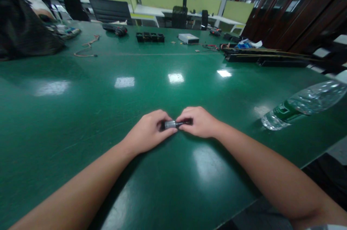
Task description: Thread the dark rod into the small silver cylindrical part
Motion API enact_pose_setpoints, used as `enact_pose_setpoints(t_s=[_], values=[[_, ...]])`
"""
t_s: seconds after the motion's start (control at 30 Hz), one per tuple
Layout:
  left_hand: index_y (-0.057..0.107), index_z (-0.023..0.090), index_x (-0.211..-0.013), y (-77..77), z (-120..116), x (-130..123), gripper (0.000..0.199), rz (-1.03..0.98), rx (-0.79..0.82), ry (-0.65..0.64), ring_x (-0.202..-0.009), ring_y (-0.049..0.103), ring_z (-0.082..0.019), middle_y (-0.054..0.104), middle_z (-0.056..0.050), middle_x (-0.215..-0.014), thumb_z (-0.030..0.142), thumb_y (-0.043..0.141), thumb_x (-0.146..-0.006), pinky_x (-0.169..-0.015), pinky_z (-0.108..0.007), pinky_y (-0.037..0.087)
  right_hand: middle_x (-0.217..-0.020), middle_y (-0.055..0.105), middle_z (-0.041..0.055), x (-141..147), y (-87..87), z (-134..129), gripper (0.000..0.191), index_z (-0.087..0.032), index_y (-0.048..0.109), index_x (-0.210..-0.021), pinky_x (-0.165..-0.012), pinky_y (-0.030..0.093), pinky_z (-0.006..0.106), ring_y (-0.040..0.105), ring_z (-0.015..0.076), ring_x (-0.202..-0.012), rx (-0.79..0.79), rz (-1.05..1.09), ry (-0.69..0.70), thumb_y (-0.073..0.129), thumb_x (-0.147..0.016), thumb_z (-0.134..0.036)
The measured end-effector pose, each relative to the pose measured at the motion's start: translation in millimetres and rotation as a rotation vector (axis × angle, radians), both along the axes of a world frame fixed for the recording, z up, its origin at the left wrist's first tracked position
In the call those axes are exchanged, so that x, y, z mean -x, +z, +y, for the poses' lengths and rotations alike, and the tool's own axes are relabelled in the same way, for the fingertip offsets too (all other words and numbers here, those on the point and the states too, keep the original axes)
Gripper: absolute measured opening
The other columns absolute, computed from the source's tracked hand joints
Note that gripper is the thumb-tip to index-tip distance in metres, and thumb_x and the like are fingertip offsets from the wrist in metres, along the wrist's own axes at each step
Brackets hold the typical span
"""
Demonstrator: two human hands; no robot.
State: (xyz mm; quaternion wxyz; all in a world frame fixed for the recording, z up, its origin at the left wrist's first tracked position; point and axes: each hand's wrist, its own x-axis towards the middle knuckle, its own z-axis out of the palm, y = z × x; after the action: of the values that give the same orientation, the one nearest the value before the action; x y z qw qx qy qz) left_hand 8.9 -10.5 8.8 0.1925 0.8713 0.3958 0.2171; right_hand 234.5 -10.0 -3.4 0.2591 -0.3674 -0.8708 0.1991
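Close to the green tabletop, my left hand (pixel 149 130) pinches a small silver cylinder (pixel 170 124) between thumb and fingers. The piece looks like a little motor, but its exact kind cannot be made out. From its right end runs a thin dark part (pixel 179 124), lying roughly level. My right hand (pixel 199 122) is closed on that dark part with thumb and forefinger. Both hands nearly meet around the piece, and my fingers hide its two ends.
A clear plastic bottle (pixel 303 103) with a green label lies at the right. Farther back are black blocks (pixel 150 37), a silver box (pixel 188 38), a cable (pixel 88 45) and long dark strips (pixel 260 58). A person's dark sleeve (pixel 24 24) rests at far left.
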Motion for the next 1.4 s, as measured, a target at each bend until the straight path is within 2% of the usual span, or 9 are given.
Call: enact_pose_setpoints(t_s=[0.6, 1.4], values=[[0.068, 0.019, -0.089, 2.1, -0.7, -0.5, 0.027, 0.005, 0.020, -0.009, -0.069, 0.056, -0.017, 0.061, -0.001, -0.076, 0.045, 0.063, -0.086, -0.067, -0.028, 0.044, -0.088, 0.072, 0.0044, -2.9, 3.0, -0.3, 0.014, -0.017, 0.076, -0.096, -0.075, 0.046, 0.025, 0.062, 0.0149, -0.081, 0.010, -0.015, 0.038, 0.069, -0.083, -0.017], [0.068, 0.018, -0.090, 1.7, -0.5, 0.9, 0.026, 0.007, 0.035, -0.004, -0.069, 0.056, -0.016, 0.063, -0.001, -0.078, 0.044, 0.067, -0.086, -0.068, -0.028, 0.043, -0.086, 0.072, 0.0041, -13.0, 8.7, -0.4, 0.016, -0.016, 0.076, -0.094, -0.073, 0.046, 0.025, 0.063, 0.0141, -0.078, 0.048, -0.031, 0.018, 0.071, -0.079, -0.015]])
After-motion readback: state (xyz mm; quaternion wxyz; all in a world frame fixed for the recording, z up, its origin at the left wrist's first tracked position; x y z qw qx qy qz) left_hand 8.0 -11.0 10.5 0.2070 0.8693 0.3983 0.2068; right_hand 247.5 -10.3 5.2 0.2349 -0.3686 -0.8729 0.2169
